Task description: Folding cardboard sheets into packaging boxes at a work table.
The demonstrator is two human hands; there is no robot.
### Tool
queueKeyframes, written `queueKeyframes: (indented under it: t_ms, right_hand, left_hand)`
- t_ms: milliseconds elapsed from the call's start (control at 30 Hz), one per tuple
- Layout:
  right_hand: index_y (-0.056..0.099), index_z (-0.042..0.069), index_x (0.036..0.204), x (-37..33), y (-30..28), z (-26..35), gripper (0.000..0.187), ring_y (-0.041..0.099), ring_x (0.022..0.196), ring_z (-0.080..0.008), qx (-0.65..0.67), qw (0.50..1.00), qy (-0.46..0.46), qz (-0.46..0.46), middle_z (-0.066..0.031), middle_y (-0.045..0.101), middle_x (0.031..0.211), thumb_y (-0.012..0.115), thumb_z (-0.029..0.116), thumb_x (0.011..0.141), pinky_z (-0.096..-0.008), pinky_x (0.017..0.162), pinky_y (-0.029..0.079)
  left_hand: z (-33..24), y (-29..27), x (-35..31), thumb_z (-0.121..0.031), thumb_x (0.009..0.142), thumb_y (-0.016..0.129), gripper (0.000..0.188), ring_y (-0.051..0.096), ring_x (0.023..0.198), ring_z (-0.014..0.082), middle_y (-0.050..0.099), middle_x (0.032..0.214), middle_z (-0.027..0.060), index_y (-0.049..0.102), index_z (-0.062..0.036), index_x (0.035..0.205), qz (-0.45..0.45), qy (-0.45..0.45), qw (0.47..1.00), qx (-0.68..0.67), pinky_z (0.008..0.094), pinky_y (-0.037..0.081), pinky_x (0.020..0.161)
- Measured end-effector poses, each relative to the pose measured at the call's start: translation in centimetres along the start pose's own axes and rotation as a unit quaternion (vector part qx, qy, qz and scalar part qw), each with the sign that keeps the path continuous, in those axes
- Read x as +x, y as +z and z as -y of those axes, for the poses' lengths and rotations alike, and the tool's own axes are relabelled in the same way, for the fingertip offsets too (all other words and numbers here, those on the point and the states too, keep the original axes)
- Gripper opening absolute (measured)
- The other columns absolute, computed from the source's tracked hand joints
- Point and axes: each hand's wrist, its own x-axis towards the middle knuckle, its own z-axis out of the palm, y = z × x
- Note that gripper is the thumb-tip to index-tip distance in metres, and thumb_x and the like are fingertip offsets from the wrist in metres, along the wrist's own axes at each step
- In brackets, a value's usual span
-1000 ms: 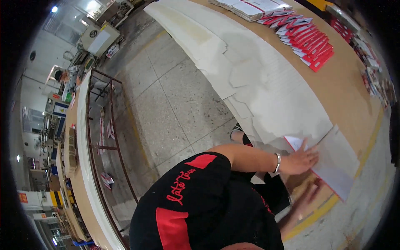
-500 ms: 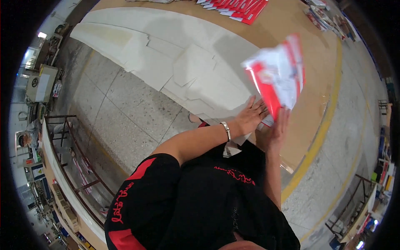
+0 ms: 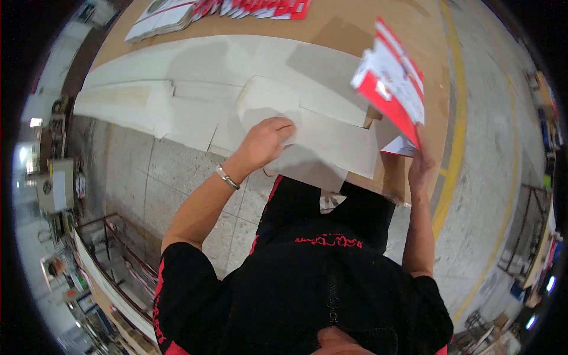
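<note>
At the right, my right hand (image 3: pixel 421 163) grips the lower edge of a red-and-white printed folded card (image 3: pixel 395 89). The card stands up at a tilt above the table, and part of it lies folded out low beside the fingers. My left hand (image 3: pixel 266 142), wearing a metal bracelet (image 3: pixel 227 177), is closed with its fingers curled over the pale card sheets (image 3: pixel 207 109). Its fingertips are partly hidden, and I cannot make out whether anything is between them.
Along the table's far side lie a row of overlapping red-and-white pieces (image 3: pixel 260 8) and a bundled pale stack (image 3: pixel 163 21). The brown tabletop (image 3: pixel 331 26) ends at the right near a yellow floor line (image 3: pixel 455 118). A metal-framed rack (image 3: pixel 112 260) stands at the left.
My left hand has moved left, away from the red-and-white card, and its fingers have curled. My right hand still holds the card, now farther right. The view has shifted, showing the bundled stack.
</note>
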Motion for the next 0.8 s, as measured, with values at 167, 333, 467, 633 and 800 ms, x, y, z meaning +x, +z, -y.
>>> queueKeyframes:
  t_ms: [167,333,467,633,800]
  right_hand:
    - [0.054,0.008,0.130,-1.3,0.0,-1.4,0.045,0.044,0.131,-0.0306,-0.223,0.964,-0.058,0.131,-0.0108,0.053,0.136,0.039,-0.006,0.089,-0.0415,0.111,0.031]
    - [0.049,0.009,0.136,-2.4,0.0,-0.8,0.055,0.049,0.128,-0.0292,-0.076,0.992,0.095,0.024,-0.0139,0.052,0.136,0.041,-0.009,0.085,-0.0434,0.110,0.033]
    - [0.045,0.008,0.139,-3.4,-0.1,-1.7,0.056,0.047,0.129,-0.0319,-0.087,0.992,0.089,0.001,-0.0163,0.049,0.138,0.040,-0.009,0.085,-0.0422,0.110,0.033]
    - [0.037,0.012,0.144,-3.3,0.9,0.2,0.057,0.027,0.141,-0.0319,-0.309,0.923,-0.064,0.221,-0.0121,0.032,0.151,0.054,0.021,0.091,-0.0498,0.115,0.019]
    - [0.033,0.015,0.146,-0.1,8.2,4.3,0.074,0.022,0.143,-0.0301,-0.258,0.893,-0.181,0.320,-0.0056,0.029,0.153,0.055,0.052,0.087,-0.0561,0.115,0.012]
  left_hand:
    - [3.1,0.5,1.0,0.001,0.071,0.068,0.030,0.059,0.100,0.0260,0.063,0.110,0.0093,0.069,-0.0055,0.100,0.030,0.056,0.992,-0.110,0.0357,0.051,0.084]
    - [2.8,2.6,2.4,-0.015,0.082,0.068,0.012,0.059,0.091,0.0210,0.062,0.095,0.0052,0.072,-0.0068,0.090,-0.042,-0.197,0.943,-0.265,0.0302,0.049,0.065]
    - [0.7,4.3,4.2,-0.020,0.085,0.065,0.015,0.058,0.094,0.0187,0.061,0.100,0.0007,0.074,-0.0117,0.094,-0.078,-0.258,0.956,-0.117,0.0320,0.048,0.069]
    - [0.0,6.1,4.4,-0.038,0.087,0.062,0.065,0.031,0.134,0.0299,0.036,0.145,0.0131,0.042,-0.0063,0.140,-0.069,-0.054,0.981,0.171,0.0483,0.023,0.109]
    - [0.2,5.8,4.5,-0.056,0.087,0.053,0.087,0.006,0.145,0.0328,0.017,0.155,0.0152,0.023,-0.0024,0.148,-0.007,-0.036,0.992,0.121,0.0572,0.003,0.113]
